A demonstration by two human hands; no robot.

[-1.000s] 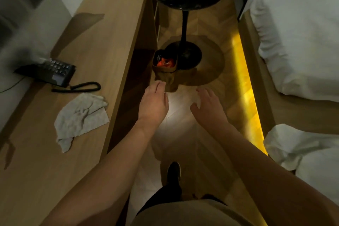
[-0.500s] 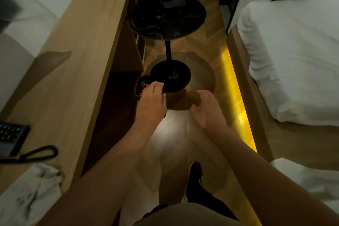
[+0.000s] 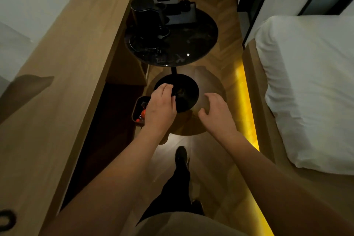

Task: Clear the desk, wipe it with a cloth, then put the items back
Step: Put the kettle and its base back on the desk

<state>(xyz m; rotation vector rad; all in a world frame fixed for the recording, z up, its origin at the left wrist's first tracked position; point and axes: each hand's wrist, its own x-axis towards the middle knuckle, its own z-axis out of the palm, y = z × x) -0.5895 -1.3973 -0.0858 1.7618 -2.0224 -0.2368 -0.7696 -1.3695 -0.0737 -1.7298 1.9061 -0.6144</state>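
The long wooden desk (image 3: 63, 86) runs along the left wall, its visible top bare apart from a loop of black phone cord (image 3: 6, 219) at the lower left edge. A black kettle (image 3: 146, 12) and a grey tray (image 3: 178, 12) with dark items stand on the round black side table (image 3: 183, 44) ahead. My left hand (image 3: 160, 108) and my right hand (image 3: 215, 112) are stretched forward over the floor, fingers loosely bent, holding nothing. The cloth is out of view.
A small bin (image 3: 138, 113) with red scraps sits on the floor under my left hand, beside the side table's round base (image 3: 183, 86). A white bed (image 3: 310, 86) fills the right, with a yellow light strip (image 3: 247, 113) along its frame. My shoe (image 3: 181, 156) is on the wood floor.
I have walked forward along the desk. The phone and cloth have slid out of view at the lower left, and the side table with the kettle has come closer. Both hands stay extended and empty.
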